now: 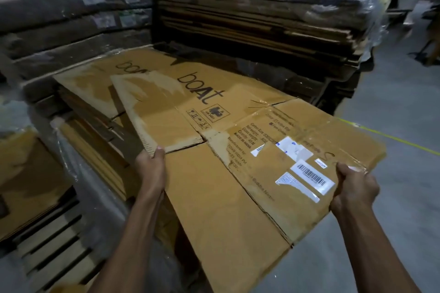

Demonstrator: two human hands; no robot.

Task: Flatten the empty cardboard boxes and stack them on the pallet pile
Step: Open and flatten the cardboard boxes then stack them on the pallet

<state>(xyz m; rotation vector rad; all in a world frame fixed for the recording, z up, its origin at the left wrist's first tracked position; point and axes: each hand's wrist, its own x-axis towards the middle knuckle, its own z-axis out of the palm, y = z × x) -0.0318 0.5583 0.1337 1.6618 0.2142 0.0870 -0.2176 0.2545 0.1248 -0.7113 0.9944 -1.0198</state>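
Note:
A large flattened brown cardboard box [221,173] with "boAt" print, tape and barcode labels lies tilted across the middle, its far end over the pallet pile [95,131] of flat cartons. My left hand [151,166] grips the box's left flap edge. My right hand [354,188] grips its right edge near the barcode label. Another flat "boAt" sheet [95,81] lies on top of the pile beneath it.
Tall shrink-wrapped stacks of flattened cardboard [262,14] rise behind, and wrapped carton bundles [71,7] stand at the left. A wooden pallet [52,245] with more cardboard sits at the lower left. Grey floor [404,126] with a yellow line runs along the right.

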